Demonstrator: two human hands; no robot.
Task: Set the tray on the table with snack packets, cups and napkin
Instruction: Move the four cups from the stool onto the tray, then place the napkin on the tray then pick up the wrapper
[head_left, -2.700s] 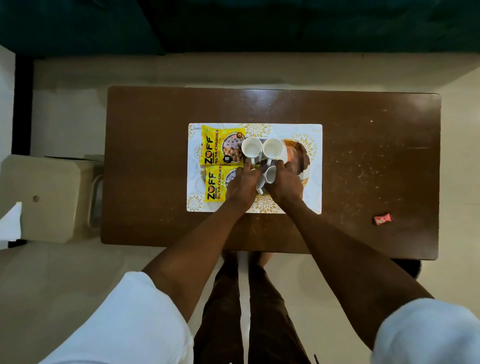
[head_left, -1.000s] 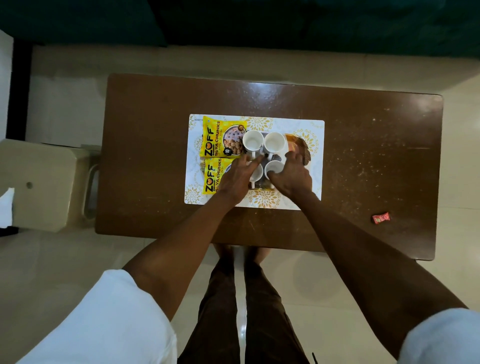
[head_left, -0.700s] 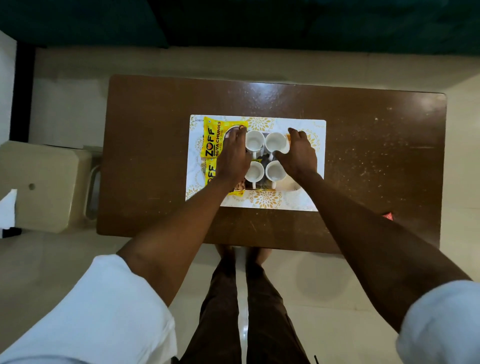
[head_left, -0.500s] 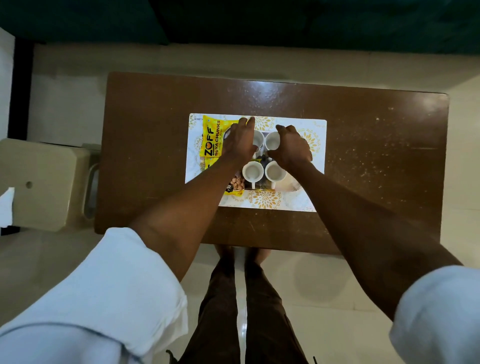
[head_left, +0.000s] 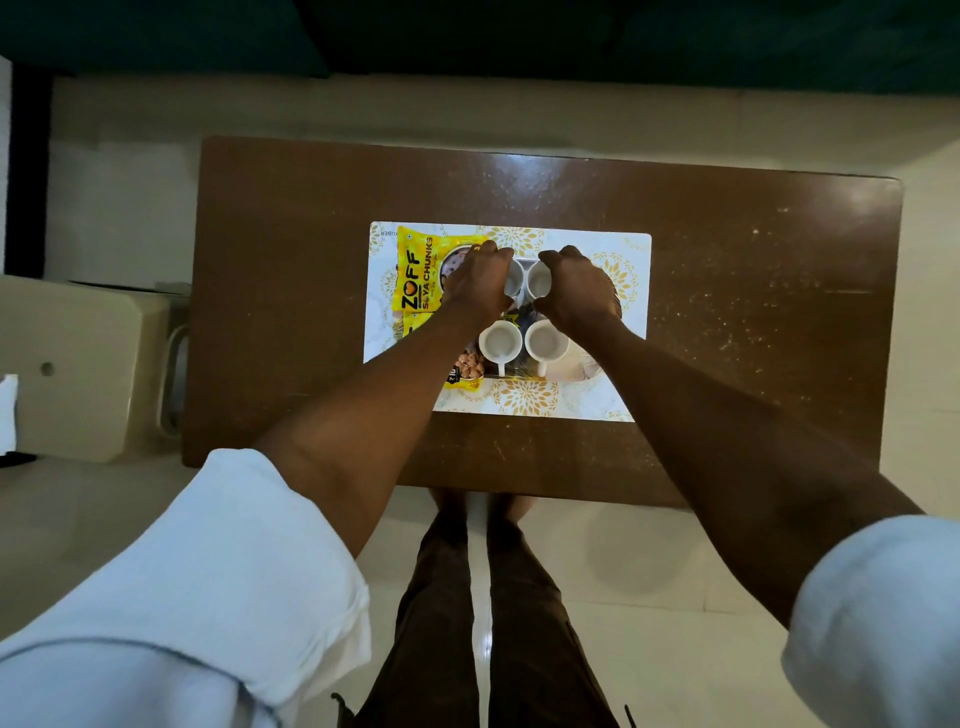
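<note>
A white tray (head_left: 631, 249) with a gold flower pattern lies in the middle of the brown table (head_left: 291, 249). Two yellow snack packets lie on its left side; the far packet (head_left: 415, 275) shows plainly, the near packet (head_left: 465, 370) is mostly under my left arm. Several white cups stand in the tray's middle. My left hand (head_left: 480, 283) grips the far left cup (head_left: 514, 278). My right hand (head_left: 576, 288) grips the far right cup (head_left: 539, 279). The two near cups (head_left: 500, 342) (head_left: 545, 343) stand free. A pale napkin (head_left: 579, 370) peeks out beside my right wrist.
A beige stool (head_left: 78, 364) stands left of the table, with something white (head_left: 8, 415) at the frame's left edge. My legs and feet (head_left: 483, 597) are at the table's near edge. A dark green surface (head_left: 467, 36) runs along the far side.
Both hands have moved from the near pair of cups to the far pair and closed around them. The near cups now stand upright and uncovered.
</note>
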